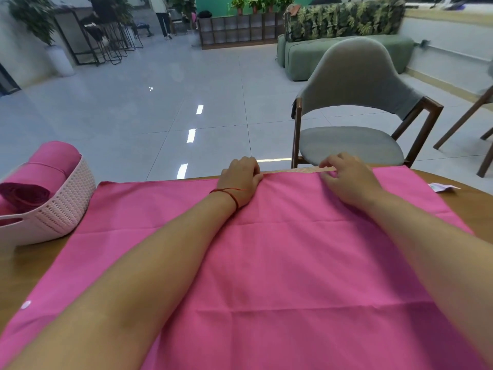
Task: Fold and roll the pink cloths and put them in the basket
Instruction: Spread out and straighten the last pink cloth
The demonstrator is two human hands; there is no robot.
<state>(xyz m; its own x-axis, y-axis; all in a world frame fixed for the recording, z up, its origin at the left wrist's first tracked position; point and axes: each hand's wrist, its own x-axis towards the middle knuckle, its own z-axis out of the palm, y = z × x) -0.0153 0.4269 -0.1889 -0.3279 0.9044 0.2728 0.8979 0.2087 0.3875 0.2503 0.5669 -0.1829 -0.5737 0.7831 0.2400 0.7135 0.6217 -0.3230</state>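
Note:
A large pink cloth [280, 263] lies spread flat over the wooden table [32, 265], with fold creases across it. Both my arms reach over it to its far edge. My left hand [241, 180], with a red string on the wrist, pinches that far edge with curled fingers. My right hand [346, 177] pinches the same edge a little to the right. At the left stands a pale pink woven basket [64, 206] holding rolled pink cloths [45, 166].
A grey chair [354, 110] with wooden legs stands just beyond the table's far edge. A small white paper scrap [442, 187] lies on the table at the right. Open tiled floor, a green sofa and a distant standing person lie beyond.

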